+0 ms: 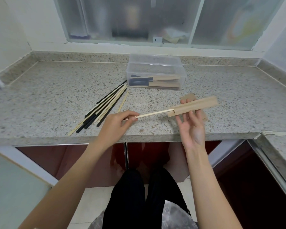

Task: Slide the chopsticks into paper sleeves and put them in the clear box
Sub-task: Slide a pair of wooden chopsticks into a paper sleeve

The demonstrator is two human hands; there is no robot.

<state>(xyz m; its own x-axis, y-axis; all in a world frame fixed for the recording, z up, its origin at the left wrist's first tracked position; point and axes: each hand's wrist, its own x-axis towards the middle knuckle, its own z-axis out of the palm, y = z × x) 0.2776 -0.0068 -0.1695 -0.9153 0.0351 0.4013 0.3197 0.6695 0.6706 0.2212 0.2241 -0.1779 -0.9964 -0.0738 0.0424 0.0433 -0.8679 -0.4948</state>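
The left hand (117, 121) pinches the back end of a pale wooden chopstick (153, 113) with its fingertips closed tight on it. It may be a pair held together, but that is hard to tell. The front end is already inside the mouth of a brown paper sleeve (195, 106). The right hand (191, 124) is palm up with its fingers spread, and the sleeve rests on those fingers with the thumb at its far edge. It is a loose hold, not a squeeze.

The stick looks light, thin and stiff, so it should push straight without bending. It is smooth, so it could slip if held too softly. The back end is a good place to hold it, because that leaves the rest free to go in.

The sleeve looks thin and soft. It could crumple or tear if pushed hard, and pressing it flat would close the mouth. Holding it gently by its edges near the middle seems best.

More loose chopsticks (104, 107), black and pale, lie in a heap on the speckled counter (56, 90). The clear box (155, 71) sits behind them and already holds some sleeved ones. A few spare sleeves (187, 97) lie under the right hand
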